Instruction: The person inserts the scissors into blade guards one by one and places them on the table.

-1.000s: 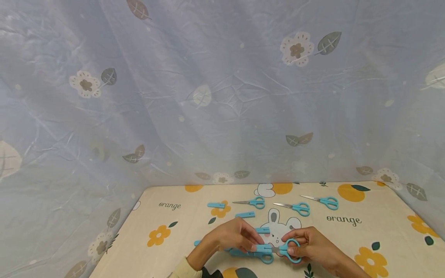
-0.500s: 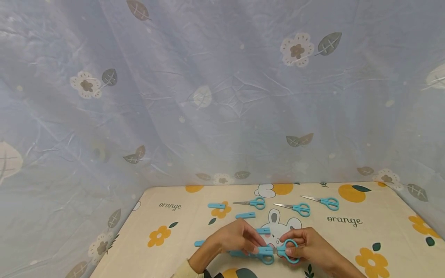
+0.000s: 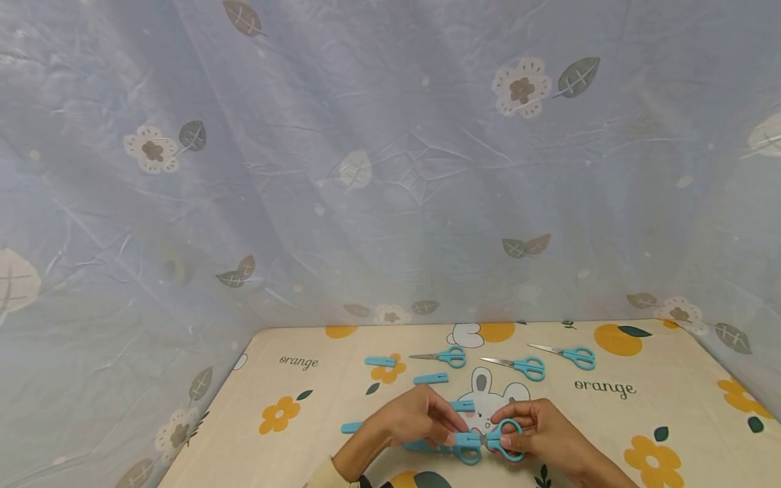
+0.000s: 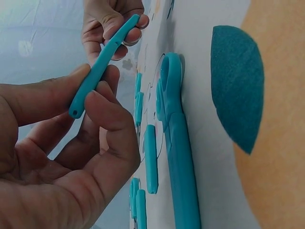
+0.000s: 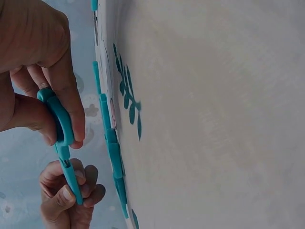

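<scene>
Head view: A person's left hand [image 3: 421, 417] pinches a slim light-blue plastic sheath [image 3: 466, 440] while the right hand [image 3: 537, 427] grips light-blue-handled metal scissors [image 3: 493, 440] by the loops, both raised off a cream, fruit-printed tabletop [image 3: 226, 413]. Only a short stretch of grey blade [image 3: 483, 440] shows between sheath and handle. The work looks nearly seated; it calls for a straight push along the blade line, blades closed, without twisting, the left fingers well back from the sheath's mouth, easing off once plastic meets plastic. A crooked push could jam the tips. Just below lies a sheathed light-blue pair [image 4: 183, 162], best not snagged. Beyond the hands, three loose light-blue sheaths [image 3: 430, 378] recede leftward; toward the far edge rest three bare-bladed scissors [image 3: 525, 367], handles pointing right.
</scene>
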`<state>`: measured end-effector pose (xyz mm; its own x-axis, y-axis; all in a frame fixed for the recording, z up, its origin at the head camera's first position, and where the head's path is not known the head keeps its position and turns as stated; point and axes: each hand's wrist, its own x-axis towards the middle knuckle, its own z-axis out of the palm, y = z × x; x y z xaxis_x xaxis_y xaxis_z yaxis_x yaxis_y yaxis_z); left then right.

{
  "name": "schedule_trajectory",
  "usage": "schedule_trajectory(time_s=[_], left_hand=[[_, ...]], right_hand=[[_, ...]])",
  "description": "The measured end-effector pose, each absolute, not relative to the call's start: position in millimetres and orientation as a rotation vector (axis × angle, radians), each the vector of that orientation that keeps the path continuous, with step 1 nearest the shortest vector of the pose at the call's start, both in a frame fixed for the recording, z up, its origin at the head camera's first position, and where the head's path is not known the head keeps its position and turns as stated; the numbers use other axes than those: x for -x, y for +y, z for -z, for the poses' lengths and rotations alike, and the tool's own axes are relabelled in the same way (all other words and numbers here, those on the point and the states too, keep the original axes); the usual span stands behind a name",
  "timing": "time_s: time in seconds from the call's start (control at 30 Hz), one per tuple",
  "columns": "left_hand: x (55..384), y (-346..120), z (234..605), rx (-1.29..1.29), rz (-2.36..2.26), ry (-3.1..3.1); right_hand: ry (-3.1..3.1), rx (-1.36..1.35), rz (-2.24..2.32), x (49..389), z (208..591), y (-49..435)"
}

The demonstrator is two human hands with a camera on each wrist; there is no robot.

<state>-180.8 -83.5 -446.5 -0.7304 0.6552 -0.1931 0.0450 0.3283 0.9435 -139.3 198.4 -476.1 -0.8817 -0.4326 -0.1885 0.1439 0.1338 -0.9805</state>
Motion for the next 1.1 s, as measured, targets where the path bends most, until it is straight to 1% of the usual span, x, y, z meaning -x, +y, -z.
schedule_trajectory(time_s=[0.5,0.77,1.1], left_hand=[[174,-76,443,-0.617,-1.394,2.111],[174,-75,443,-0.601,-1.403,2.092],[171,-71,443,-0.646,-1.409,2.109]], right_hand=[[1.920,0.321,1.834,138,475,198],[1.990,0.334,1.805,138,474,196],[1.982,0.337,1.805,138,476,194]])
